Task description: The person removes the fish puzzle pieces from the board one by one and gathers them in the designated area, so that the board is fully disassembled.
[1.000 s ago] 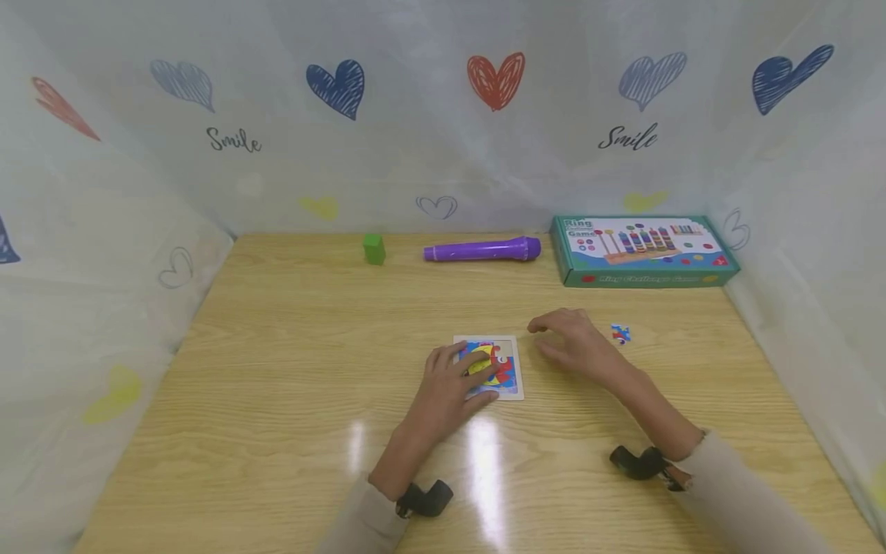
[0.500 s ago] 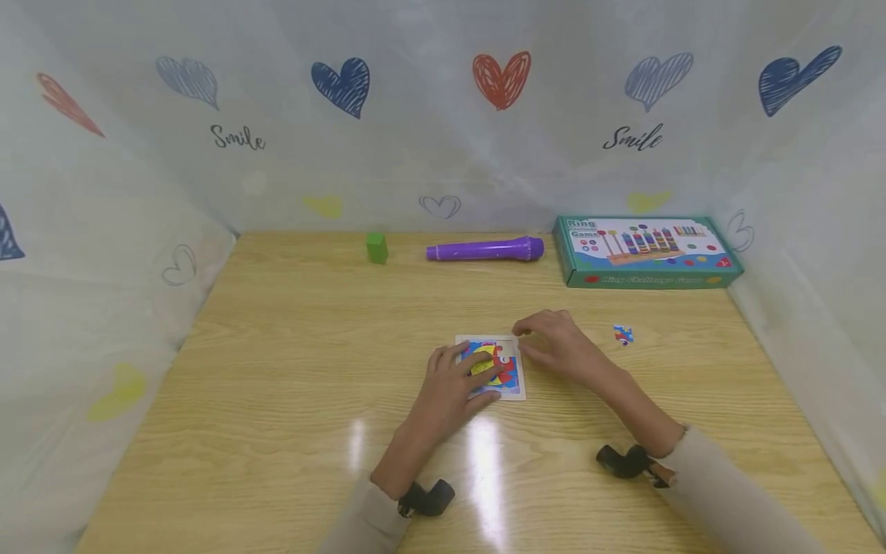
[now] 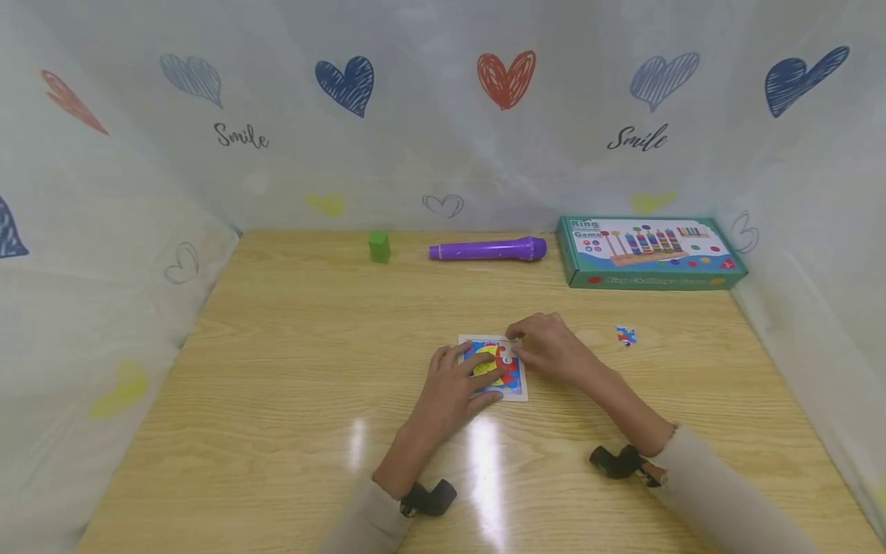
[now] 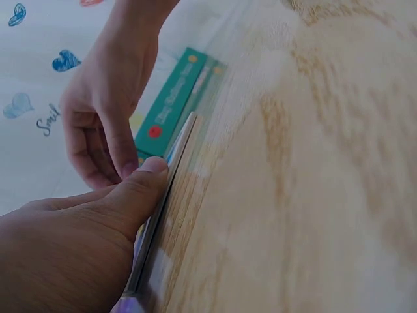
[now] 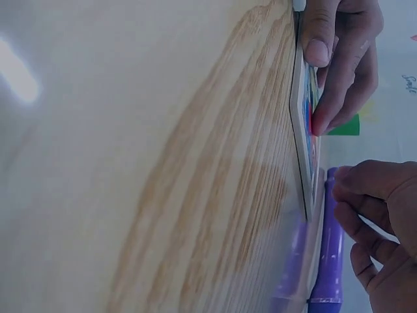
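A small square jigsaw puzzle [image 3: 515, 387] in a pale wooden frame lies on the table, its red, yellow and blue picture partly covered. My left hand [image 3: 446, 392] rests on it with fingers spread over the picture and the thumb along the near edge. At the puzzle's upper right corner, a bare spot shows in the picture. Beside that corner is my right hand [image 3: 554, 350], its fingers bent loosely. Between its thumb and forefinger, the right wrist view shows no piece. A loose blue and red puzzle piece [image 3: 626, 335] lies to the right.
Along the back of the table stand a green block [image 3: 378, 247], a purple toy microphone [image 3: 487, 249] and a green Ring Challenge Game box [image 3: 654, 252]. White sheeting [image 3: 388, 154] printed with hearts hangs behind and at both sides of the wooden table [image 3: 291, 331].
My right hand has moved left, from beside the puzzle to its upper right corner. The left hand stays on the puzzle, and the loose piece lies where it was.
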The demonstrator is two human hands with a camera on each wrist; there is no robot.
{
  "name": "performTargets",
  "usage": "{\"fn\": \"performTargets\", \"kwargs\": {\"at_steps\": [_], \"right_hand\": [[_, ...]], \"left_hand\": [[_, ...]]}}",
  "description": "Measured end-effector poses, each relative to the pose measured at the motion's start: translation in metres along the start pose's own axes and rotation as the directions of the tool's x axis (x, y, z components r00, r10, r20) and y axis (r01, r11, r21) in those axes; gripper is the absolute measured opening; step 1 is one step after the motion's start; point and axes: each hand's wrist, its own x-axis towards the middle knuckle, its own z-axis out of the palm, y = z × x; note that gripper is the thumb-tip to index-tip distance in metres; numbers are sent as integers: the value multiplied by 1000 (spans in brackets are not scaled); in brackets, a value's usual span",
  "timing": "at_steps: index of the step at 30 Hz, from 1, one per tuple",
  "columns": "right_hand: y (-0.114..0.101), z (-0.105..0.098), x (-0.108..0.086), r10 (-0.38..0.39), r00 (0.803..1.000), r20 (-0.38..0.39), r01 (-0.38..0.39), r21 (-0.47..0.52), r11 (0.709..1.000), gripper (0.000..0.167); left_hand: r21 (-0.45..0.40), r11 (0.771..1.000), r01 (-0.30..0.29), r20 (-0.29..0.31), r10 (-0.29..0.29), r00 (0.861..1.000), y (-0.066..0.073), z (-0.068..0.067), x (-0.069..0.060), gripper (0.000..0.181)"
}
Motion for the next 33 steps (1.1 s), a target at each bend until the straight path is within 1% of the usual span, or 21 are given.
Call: {"fn": "performTargets", "kwargs": {"at_steps": [8, 15, 25, 29, 33], "right_hand": [[1, 8, 3, -25, 1000, 5, 25, -9, 1000, 18], [0, 12, 7, -18, 1000, 5, 18, -36, 999, 16], [1, 17, 9, -20, 1000, -10, 19, -76, 997, 13], [0, 18, 11, -22, 999, -27, 20, -89, 996, 13], [-1, 19, 13, -25, 999, -24, 23, -76, 997, 13]], "left_hand": [[6, 1000, 1, 3, -1, 1000, 0, -1, 0, 44], [14, 1000, -1, 2, 1, 1000, 0, 0, 0, 44], [19, 1000, -19, -25, 20, 999, 0, -1, -1, 44], [9, 1000, -18, -32, 18, 999, 0, -2, -1, 43], [-3, 1000, -17, -25, 17, 1000, 0, -2, -1, 42]]}}
